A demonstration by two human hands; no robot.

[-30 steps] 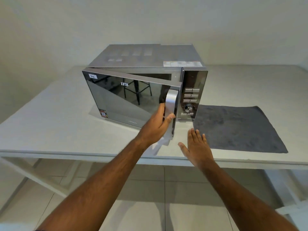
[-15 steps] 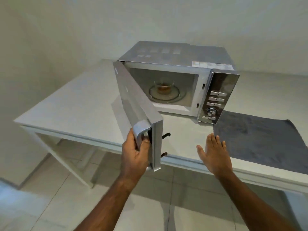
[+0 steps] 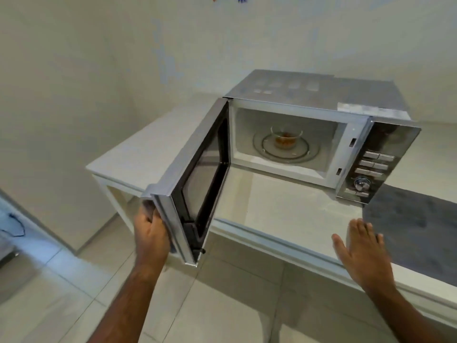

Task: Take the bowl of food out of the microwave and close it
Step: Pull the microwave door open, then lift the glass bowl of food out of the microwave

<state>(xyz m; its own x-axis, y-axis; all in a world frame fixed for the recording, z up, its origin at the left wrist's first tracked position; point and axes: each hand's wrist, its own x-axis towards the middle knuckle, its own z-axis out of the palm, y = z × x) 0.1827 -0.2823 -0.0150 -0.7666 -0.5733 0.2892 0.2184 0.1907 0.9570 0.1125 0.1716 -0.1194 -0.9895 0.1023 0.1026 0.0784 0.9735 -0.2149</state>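
Head camera looks forward and down, near the open microwave [image 3: 309, 134].

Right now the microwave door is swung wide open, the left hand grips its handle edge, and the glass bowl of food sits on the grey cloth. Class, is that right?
Not quite. The head view shows the glass bowl on the turntable inside the microwave, not on the grey cloth. The door is wide open, and the left hand grips its handle edge.

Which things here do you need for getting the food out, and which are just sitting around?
Needed:
microwave
its open door, held by the left hand
glass bowl of food
right hand, open

Just there:
grey cloth
white table
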